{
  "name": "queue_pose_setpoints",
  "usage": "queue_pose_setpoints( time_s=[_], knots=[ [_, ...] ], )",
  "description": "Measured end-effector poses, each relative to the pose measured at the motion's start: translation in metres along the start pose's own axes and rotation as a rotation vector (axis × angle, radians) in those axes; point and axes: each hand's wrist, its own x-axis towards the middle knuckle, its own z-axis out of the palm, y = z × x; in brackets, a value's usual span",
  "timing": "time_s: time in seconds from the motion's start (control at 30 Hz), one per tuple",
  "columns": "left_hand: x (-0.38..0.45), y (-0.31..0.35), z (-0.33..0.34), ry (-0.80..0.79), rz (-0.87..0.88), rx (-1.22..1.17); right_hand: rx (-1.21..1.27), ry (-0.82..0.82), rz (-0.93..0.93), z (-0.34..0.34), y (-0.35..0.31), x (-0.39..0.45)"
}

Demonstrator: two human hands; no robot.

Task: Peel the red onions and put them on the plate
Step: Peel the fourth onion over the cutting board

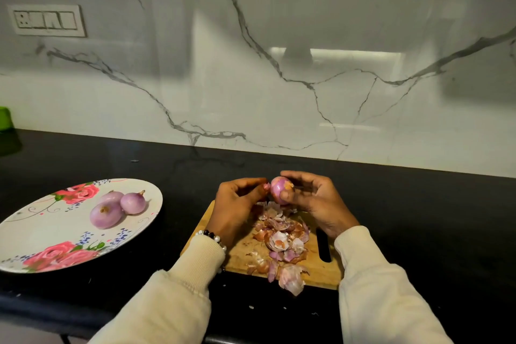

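My right hand [315,201] grips a small red onion [279,187] above the far edge of the wooden cutting board [240,254], thumb across its front. My left hand [237,204] pinches at the onion's left side with curled fingertips, on a bit of skin. The onion looks mostly peeled, with a patch of orange skin near my right thumb. Three peeled onions [107,213] lie together on the floral plate [42,232] at the left.
A heap of onion skins [282,243] covers the board's middle and spills over its near edge. A dark knife handle [323,246] lies on the board's right side. The black counter [418,218] meets a marble wall; a green object [5,120] stands far left.
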Motion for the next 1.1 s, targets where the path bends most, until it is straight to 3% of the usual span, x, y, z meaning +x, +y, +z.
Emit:
queue_pose_setpoints(
  time_s=[0.3, 0.83, 0.97, 1.1],
  knots=[
    [0.0024, -0.0054, 0.0005, 0.0, 0.091, 0.241, 0.002, -0.025, 0.004, 0.0009, -0.0016, 0.0],
    [0.0043, -0.0086, -0.0017, -0.002, 0.16, 0.452, -0.169, -0.042, -0.039, -0.0015, 0.0002, 0.0007],
    [0.0048, -0.0092, -0.0011, 0.038, 0.131, 0.38, -0.115, -0.052, -0.025, -0.0002, -0.0004, 0.0002],
    [0.0041, -0.0052, 0.0, 0.015, -0.005, 0.187, -0.067, -0.036, -0.028, -0.001, -0.0011, -0.0006]
  ],
)
